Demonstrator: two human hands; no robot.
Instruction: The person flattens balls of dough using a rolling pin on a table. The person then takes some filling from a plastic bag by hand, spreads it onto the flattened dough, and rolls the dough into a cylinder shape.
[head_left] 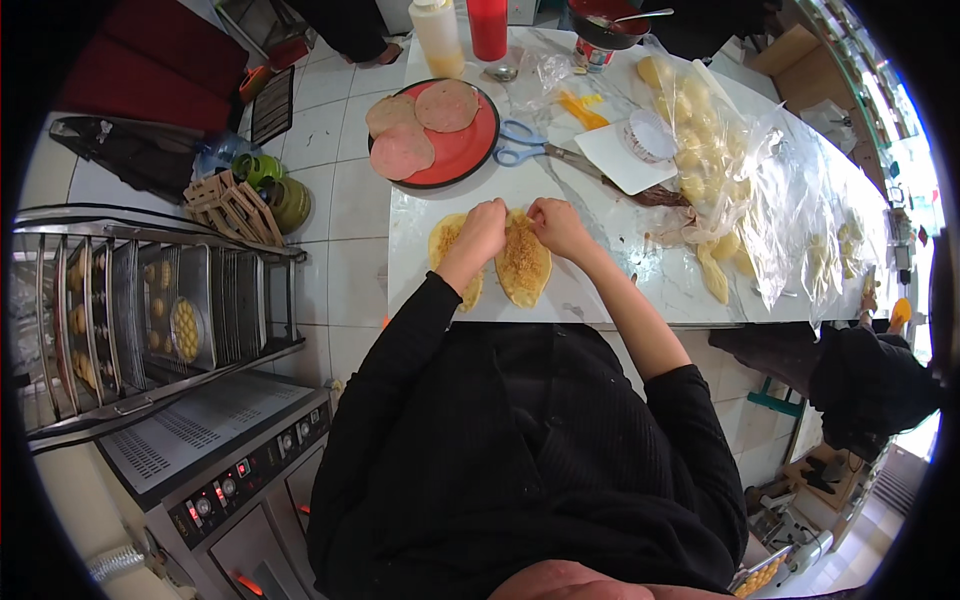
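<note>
Two flat oval pieces of yellow dough lie side by side on the white marbled table, with brown crumbly filling spread on top. At the far end of the right dough piece, my left hand pinches the edge with its fingers together. My right hand is closed at the same end, fingertips on the dough's far right edge. The left dough piece is partly hidden under my left hand and wrist. Beyond my hands, a red plate with a black rim bears several round pink meat slices.
Blue-handled scissors and a white square tray lie beyond my right hand. Dough balls under clear plastic cover the table's right side. Squeeze bottles stand at the back. A tray rack and an oven are on the left.
</note>
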